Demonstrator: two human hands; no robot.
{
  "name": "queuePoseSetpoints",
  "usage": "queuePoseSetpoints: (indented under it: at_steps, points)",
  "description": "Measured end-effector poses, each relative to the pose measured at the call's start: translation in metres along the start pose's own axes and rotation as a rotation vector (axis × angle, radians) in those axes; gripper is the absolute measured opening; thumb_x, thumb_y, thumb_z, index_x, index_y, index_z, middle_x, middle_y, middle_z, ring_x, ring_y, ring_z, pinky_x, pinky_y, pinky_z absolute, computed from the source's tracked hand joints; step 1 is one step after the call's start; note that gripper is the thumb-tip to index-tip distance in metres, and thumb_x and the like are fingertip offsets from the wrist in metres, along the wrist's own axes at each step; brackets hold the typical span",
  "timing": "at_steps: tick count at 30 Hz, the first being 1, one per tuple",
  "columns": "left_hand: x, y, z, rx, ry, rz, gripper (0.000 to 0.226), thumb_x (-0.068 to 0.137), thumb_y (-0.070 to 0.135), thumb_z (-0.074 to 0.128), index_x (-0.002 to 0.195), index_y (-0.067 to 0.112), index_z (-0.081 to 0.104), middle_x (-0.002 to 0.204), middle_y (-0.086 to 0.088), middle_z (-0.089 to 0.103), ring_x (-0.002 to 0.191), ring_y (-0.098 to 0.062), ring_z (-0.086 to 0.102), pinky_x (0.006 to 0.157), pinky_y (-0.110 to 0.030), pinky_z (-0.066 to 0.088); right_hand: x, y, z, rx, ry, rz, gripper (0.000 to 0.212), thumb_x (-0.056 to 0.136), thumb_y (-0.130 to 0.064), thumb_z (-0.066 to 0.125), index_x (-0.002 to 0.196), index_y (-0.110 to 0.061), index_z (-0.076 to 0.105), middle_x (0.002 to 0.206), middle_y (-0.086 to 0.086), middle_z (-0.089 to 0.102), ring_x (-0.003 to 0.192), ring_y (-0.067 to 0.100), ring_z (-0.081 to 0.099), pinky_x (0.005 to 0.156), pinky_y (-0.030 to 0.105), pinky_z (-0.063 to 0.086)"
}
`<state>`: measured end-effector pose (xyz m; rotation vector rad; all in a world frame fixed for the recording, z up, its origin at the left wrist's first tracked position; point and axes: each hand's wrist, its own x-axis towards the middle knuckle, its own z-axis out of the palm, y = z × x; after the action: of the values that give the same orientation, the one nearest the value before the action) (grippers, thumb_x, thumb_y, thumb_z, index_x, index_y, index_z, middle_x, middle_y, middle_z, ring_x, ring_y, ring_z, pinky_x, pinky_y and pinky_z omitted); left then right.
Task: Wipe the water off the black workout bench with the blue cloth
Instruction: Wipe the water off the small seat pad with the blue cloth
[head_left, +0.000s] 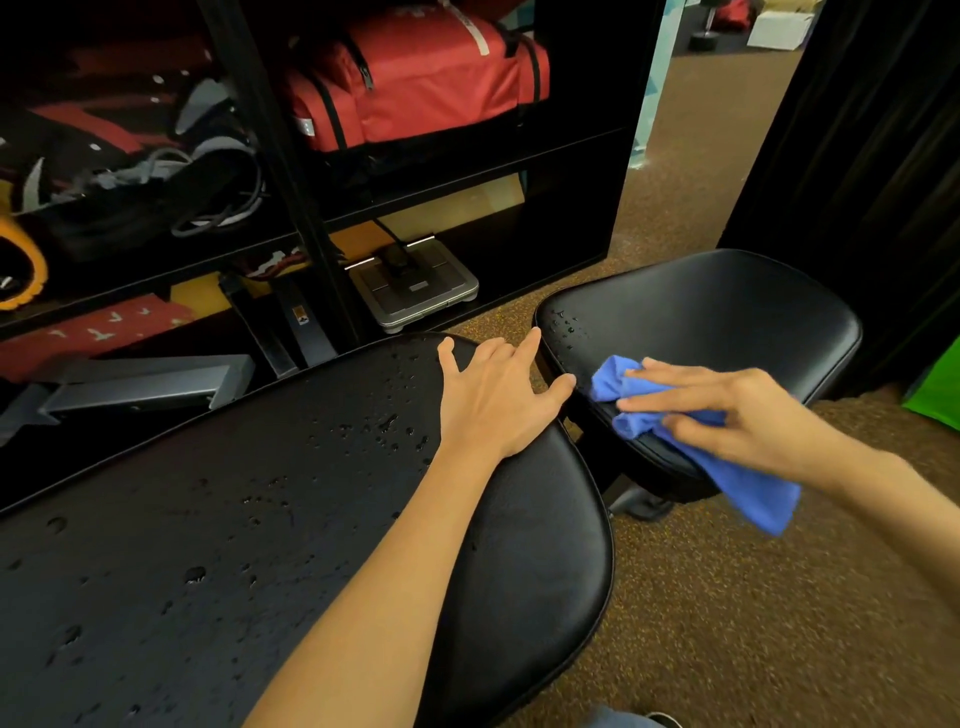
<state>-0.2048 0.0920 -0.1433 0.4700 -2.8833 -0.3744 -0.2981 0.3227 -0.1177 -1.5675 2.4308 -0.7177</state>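
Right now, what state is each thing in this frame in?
Bench long pad: wet, droplets scattered across it.
Bench seat pad: mostly dry, a few droplets at its far left corner.
Blue cloth: bunched, pressed on the seat pad, tail hanging off the edge.
Left hand: flat, fingers spread, resting on the long pad.
Right hand: fingers straight, pressing the cloth.

Blue cloth (691, 441), black bench (260, 519), red bag (415, 83), speckled brown floor (753, 623)

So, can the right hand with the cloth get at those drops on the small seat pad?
Probably yes: the right hand presses the blue cloth on that same pad, with bare surface between it and the drops.
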Motion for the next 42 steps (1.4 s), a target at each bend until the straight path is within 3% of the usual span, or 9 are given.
queuePoseSetpoints:
  at_steps: [5,10,19,22,27,32,36,39,42]
  points:
    - [-0.001,-0.002,-0.001,-0.016,-0.015,-0.010,0.064,0.092,0.059,0.029,0.148,0.027,0.028,0.128,0.004,0.056,0.137,-0.011,0.031,0.113,-0.057,-0.002,0.030,0.035,-0.005,-0.016,0.195,0.173,0.038,0.088,-0.010,0.060,0.118,-0.032,0.065,0.130,-0.002,0.060,0.133,0.010,0.040,0.106,0.012,0.028]
    - [-0.003,-0.003,-0.001,-0.028,-0.019,-0.006,0.054,0.095,0.043,0.030,0.148,0.027,0.027,0.113,0.005,0.058,0.130,-0.011,0.038,0.114,-0.057,-0.001,0.082,0.019,0.017,-0.109,0.327,0.326,0.033,0.090,-0.016,0.051,0.117,-0.027,0.065,0.121,0.018,0.063,0.123,0.034,0.052,0.094,0.044,0.046]
    - [-0.001,-0.002,-0.005,-0.010,-0.018,0.006,0.054,0.094,0.027,0.031,0.148,0.026,0.028,0.121,0.004,0.057,0.130,-0.010,0.037,0.114,-0.056,0.000,0.020,-0.019,0.027,-0.034,0.073,-0.032,0.037,0.085,-0.039,0.044,0.114,-0.036,0.068,0.136,-0.012,0.053,0.135,0.006,0.038,0.106,0.029,0.038]
    - [-0.003,-0.001,-0.005,-0.012,-0.016,0.002,0.054,0.093,0.027,0.032,0.147,0.026,0.029,0.113,0.004,0.058,0.125,-0.012,0.042,0.114,-0.056,0.001,0.004,-0.014,0.017,0.043,0.076,-0.050,0.034,0.086,-0.036,0.048,0.114,-0.032,0.068,0.134,-0.014,0.054,0.133,0.000,0.038,0.110,0.016,0.029]
    - [-0.003,-0.001,-0.003,-0.016,-0.018,0.005,0.054,0.093,0.029,0.031,0.147,0.026,0.028,0.112,0.004,0.059,0.127,-0.012,0.041,0.114,-0.057,0.000,0.028,0.019,0.007,0.005,0.182,0.055,0.033,0.093,-0.026,0.054,0.123,-0.036,0.059,0.129,-0.006,0.060,0.134,0.007,0.038,0.107,0.023,0.036]
    - [-0.003,0.000,-0.002,-0.019,-0.021,0.005,0.054,0.093,0.029,0.032,0.147,0.024,0.029,0.117,0.003,0.058,0.131,-0.013,0.038,0.113,-0.057,-0.001,0.092,0.036,0.011,-0.108,0.333,0.288,0.033,0.098,-0.018,0.046,0.127,-0.028,0.058,0.081,0.006,0.063,0.101,0.031,0.062,0.073,0.027,0.039]
    - [-0.004,0.001,-0.004,-0.017,-0.026,0.002,0.048,0.094,0.030,0.032,0.140,0.019,0.042,0.124,0.001,0.055,0.132,-0.013,0.037,0.113,-0.056,-0.002,0.135,0.031,0.013,-0.151,0.313,0.362,0.032,0.098,-0.022,0.041,0.123,-0.026,0.061,0.102,0.015,0.066,0.100,0.036,0.059,0.073,0.035,0.043]
    - [-0.003,-0.001,-0.002,-0.036,-0.003,0.013,0.034,0.091,0.030,0.033,0.112,0.024,0.059,0.103,0.007,0.058,0.123,-0.012,0.045,0.113,-0.057,0.002,0.146,0.023,0.018,-0.137,0.265,0.327,0.031,0.097,-0.026,0.043,0.121,-0.030,0.062,0.105,0.012,0.067,0.096,0.031,0.060,0.072,0.034,0.042]
    - [-0.002,-0.001,-0.001,-0.046,0.005,0.005,0.029,0.091,0.031,0.033,0.095,0.024,0.061,0.094,0.011,0.056,0.116,-0.009,0.047,0.113,-0.056,0.002,0.142,0.014,0.022,-0.092,0.191,0.257,0.031,0.097,-0.029,0.047,0.125,-0.031,0.060,0.134,0.005,0.057,0.128,0.025,0.047,0.095,0.037,0.040]
